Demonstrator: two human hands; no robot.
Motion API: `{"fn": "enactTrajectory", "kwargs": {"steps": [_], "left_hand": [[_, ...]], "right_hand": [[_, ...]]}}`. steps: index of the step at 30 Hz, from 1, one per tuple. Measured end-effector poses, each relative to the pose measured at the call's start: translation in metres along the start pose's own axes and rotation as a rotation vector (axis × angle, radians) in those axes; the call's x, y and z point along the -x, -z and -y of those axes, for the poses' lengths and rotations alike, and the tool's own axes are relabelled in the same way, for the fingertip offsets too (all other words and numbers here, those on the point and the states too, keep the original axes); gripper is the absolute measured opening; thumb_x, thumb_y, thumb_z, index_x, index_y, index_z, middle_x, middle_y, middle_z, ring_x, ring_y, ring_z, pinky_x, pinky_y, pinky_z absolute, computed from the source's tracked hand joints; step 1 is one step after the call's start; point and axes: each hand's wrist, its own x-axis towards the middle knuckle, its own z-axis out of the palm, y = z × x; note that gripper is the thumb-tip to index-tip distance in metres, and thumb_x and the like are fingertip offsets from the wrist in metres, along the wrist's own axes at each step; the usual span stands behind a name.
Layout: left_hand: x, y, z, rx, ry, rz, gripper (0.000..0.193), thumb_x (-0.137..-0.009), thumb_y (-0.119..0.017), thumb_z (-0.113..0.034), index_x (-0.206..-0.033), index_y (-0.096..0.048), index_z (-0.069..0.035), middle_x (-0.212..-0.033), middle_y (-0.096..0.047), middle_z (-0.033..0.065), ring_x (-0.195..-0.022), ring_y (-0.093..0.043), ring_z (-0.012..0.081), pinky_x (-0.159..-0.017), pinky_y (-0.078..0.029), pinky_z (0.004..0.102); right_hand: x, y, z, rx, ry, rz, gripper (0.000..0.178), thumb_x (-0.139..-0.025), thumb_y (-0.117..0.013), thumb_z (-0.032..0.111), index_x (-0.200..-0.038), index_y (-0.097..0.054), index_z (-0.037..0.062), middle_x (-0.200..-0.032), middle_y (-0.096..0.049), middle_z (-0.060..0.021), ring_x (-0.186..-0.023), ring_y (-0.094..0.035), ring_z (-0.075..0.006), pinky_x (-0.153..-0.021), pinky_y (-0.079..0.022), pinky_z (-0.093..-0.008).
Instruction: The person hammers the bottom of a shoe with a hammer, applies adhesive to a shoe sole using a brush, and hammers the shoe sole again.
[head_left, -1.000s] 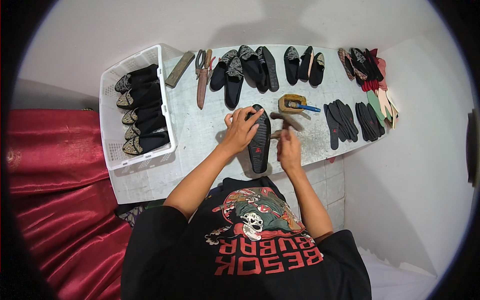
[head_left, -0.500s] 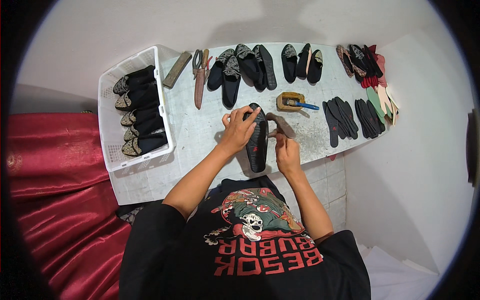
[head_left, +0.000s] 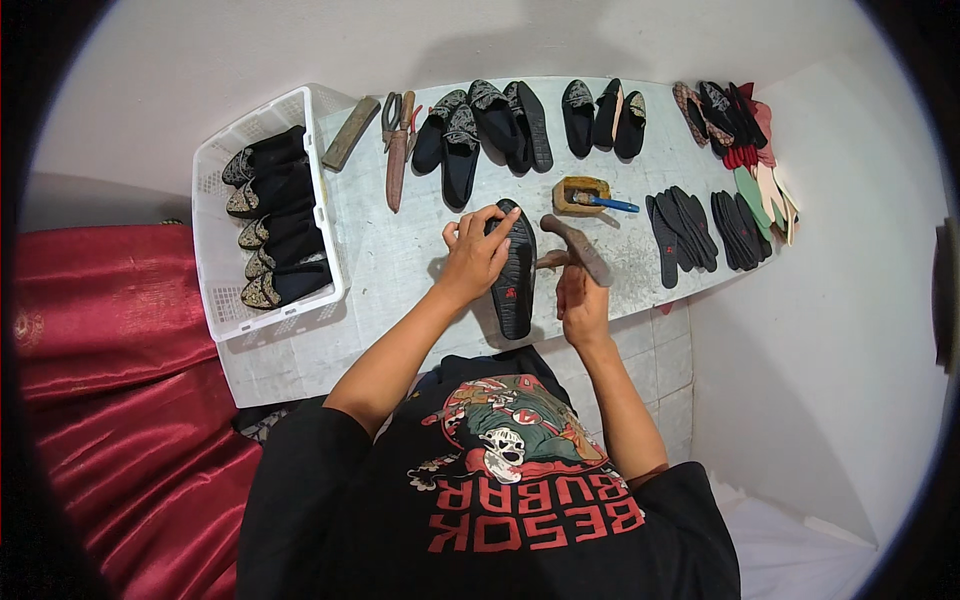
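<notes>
A black shoe (head_left: 514, 275) lies sole up near the table's front edge, its ridged sole bearing a small red mark. My left hand (head_left: 474, 258) grips it from the left, fingertips pressing over the toe end. To the right of the shoe, my right hand (head_left: 583, 308) is closed around the handle of a hammer (head_left: 578, 248). The worn metal head is held apart from the sole, above the table. Beyond the hammer sits a wooden box (head_left: 572, 196) with a blue-handled brush (head_left: 606, 203) laid across it.
At left, a white plastic basket (head_left: 328, 240) holds several patterned black shoes. More finished shoes (head_left: 460, 150) line the back, near pincers (head_left: 391, 118), a sheathed knife (head_left: 397, 175) and a wooden block (head_left: 351, 134). Black soles (head_left: 683, 235) and coloured insole pieces (head_left: 752, 202) lie at right.
My right hand has shifted slightly right with the hammer, whose head now appears larger and farther from the shoe. My left hand stays on the shoe.
</notes>
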Motion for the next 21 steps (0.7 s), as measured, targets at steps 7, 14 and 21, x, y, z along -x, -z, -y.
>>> {"fn": "enactTrajectory", "kwargs": {"steps": [7,14,21], "left_hand": [[0.0,-0.005,0.004,0.033,0.012,-0.022,0.055,-0.096,-0.059,-0.014,-0.15,-0.055,-0.018,-0.135,-0.053,0.0052,-0.125,-0.047,0.0235,-0.102,-0.023,0.0468],[0.003,-0.005,0.005,0.027,0.026,-0.002,0.054,-0.097,-0.058,-0.016,-0.151,-0.055,-0.02,-0.133,-0.053,0.0049,-0.123,-0.047,0.0229,-0.101,-0.024,0.0467],[0.001,-0.006,0.008,0.061,0.009,-0.011,0.053,-0.098,-0.053,-0.014,-0.151,-0.054,-0.016,-0.132,-0.051,0.0086,-0.124,-0.047,0.025,-0.103,-0.022,0.047]], "right_hand": [[0.0,-0.019,-0.041,0.313,0.05,-0.014,0.034,-0.107,-0.049,0.031,-0.115,-0.061,-0.0005,-0.083,-0.069,-0.0265,-0.086,-0.068,-0.05,-0.074,-0.051,-0.051],[0.004,-0.004,-0.015,0.087,0.033,0.018,0.046,-0.108,-0.048,0.038,-0.13,-0.061,-0.0002,-0.077,-0.066,-0.0241,-0.072,-0.067,-0.0414,-0.065,-0.047,-0.0443],[0.018,-0.009,-0.063,0.313,0.013,0.057,0.029,-0.1,-0.055,0.019,-0.12,-0.061,-0.0008,-0.069,-0.063,-0.0234,-0.069,-0.066,-0.046,-0.063,-0.049,-0.048]]}}
